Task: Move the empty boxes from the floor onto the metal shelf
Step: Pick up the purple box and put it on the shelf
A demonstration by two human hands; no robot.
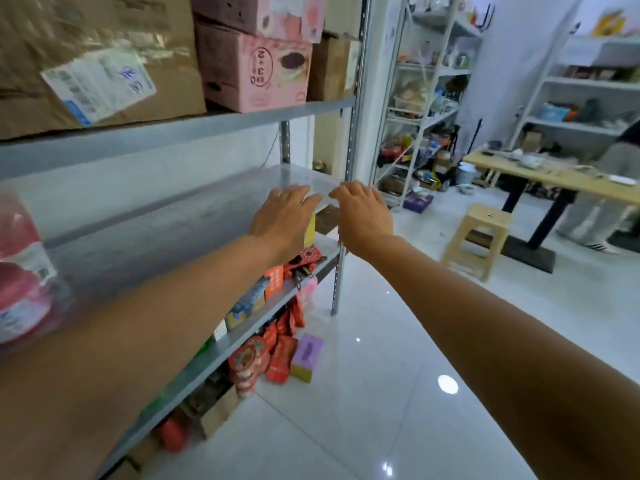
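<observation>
Forearms [156, 323] outstretched | left hand [285, 216] fingers spread, empty, over metal shelf [173, 216] | right hand [363, 213] loosely curled, empty, possibly touching its edge | purple box [308, 356] on floor, 6 o'clock

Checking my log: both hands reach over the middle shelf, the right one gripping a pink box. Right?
No. In the head view the right hand grips nothing, like the left hand; both reach over the middle shelf. The pink boxes sit on the shelf above.
</observation>
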